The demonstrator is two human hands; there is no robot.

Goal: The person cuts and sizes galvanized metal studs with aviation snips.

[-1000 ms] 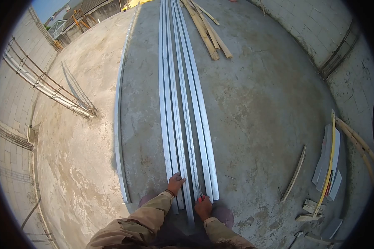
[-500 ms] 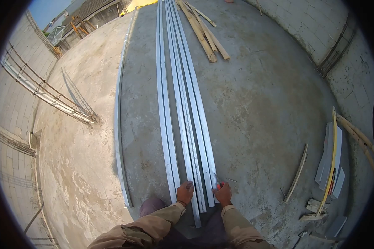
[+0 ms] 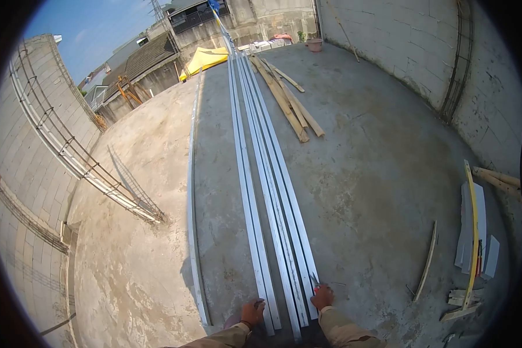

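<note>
Long silvery metal profiles (image 3: 274, 191) lie side by side on the concrete, running away from me. My left hand (image 3: 252, 312) is at the outer edge of the left pair of profiles (image 3: 257, 255), near their close ends. Its fingers are curled, with something small and dark at the fingertips that I cannot make out. My right hand (image 3: 322, 297) is closed around a red-handled tool (image 3: 316, 289) beside the right-hand profiles (image 3: 300, 243). A thin tip of the tool points forward over the metal; most of it is hidden by the hand.
A separate metal strip (image 3: 192, 191) lies to the left. Wooden planks (image 3: 284, 98) lie ahead. To the right are a curved wood strip (image 3: 426, 261), a yellow strip (image 3: 474, 226) and white offcuts (image 3: 493, 255). A rebar column (image 3: 81, 162) slants at left; block walls (image 3: 397, 58) stand around.
The view has tilted up, showing the yellow sheet and the far wall. My left hand has moved from the middle profiles to the left pair. My right hand stays at the right-hand profiles.
</note>
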